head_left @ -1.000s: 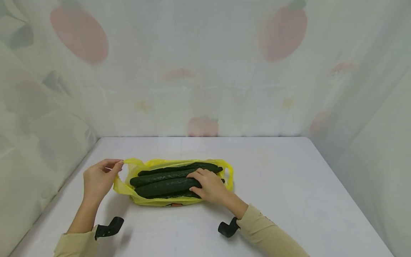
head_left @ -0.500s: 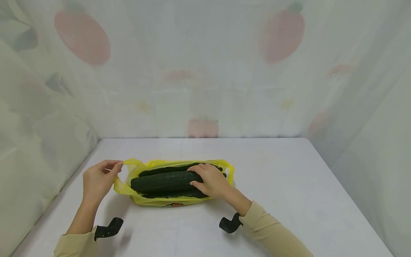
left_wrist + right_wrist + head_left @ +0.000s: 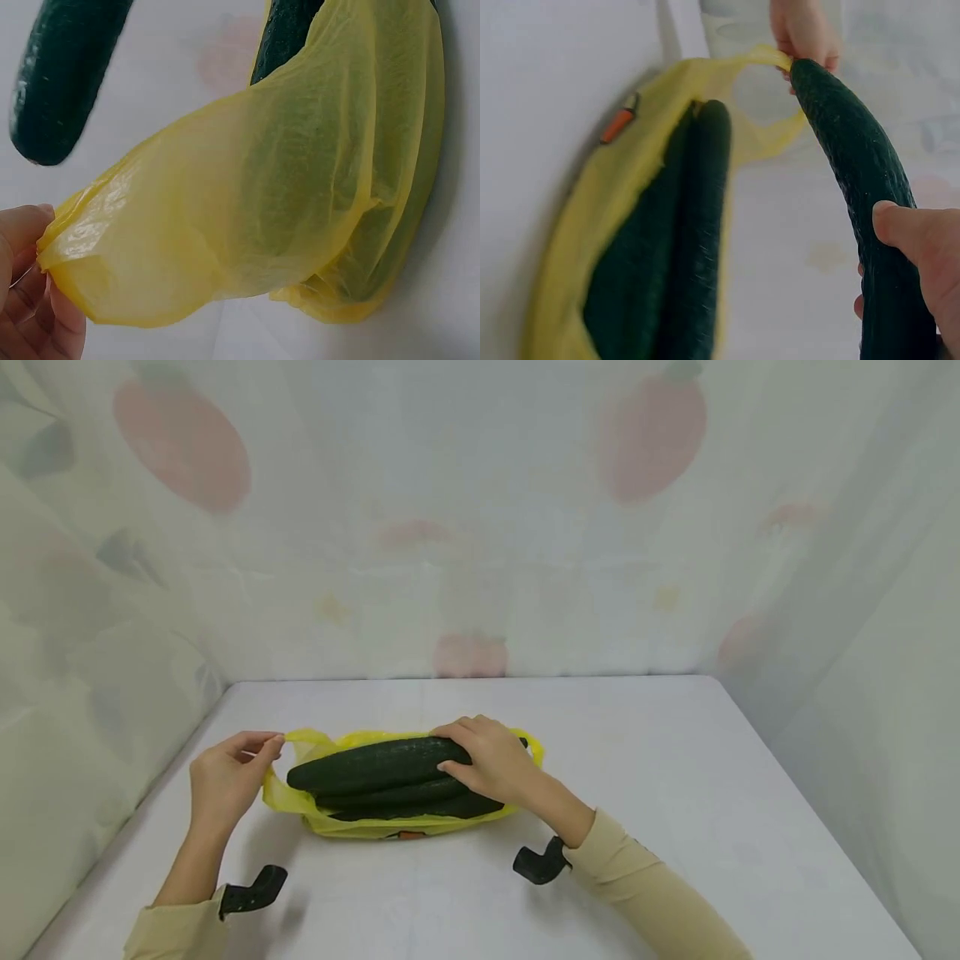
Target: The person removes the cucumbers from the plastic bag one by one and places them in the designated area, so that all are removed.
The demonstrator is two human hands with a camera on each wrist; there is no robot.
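A yellow plastic bag point(image 3: 352, 829) lies on its side on the table, its mouth spread wide. My left hand point(image 3: 227, 783) pinches the bag's handle at the left end, pulling it taut. Raised above the bag is a dark green cucumber point(image 3: 853, 154), gripped near its right part by my right hand point(image 3: 487, 762), thumb on the near side and fingers behind. Below it, more cucumbers point(image 3: 700, 247) lie side by side inside the bag. In the left wrist view the raised cucumber point(image 3: 66, 75) hangs apart from the bag film, while another shows through the thin yellow plastic.
The white table point(image 3: 645, 827) stretches to the right and in front of the bag. A pale curtain point(image 3: 555, 568) with faded fruit prints stands behind the table and along both sides. Black camera mounts point(image 3: 255, 890) sit on both wrists.
My right hand has taken hold of the cucumber and lifted it up and away from the others, toward the bag's far side. The left hand keeps its pinch on the bag handle.
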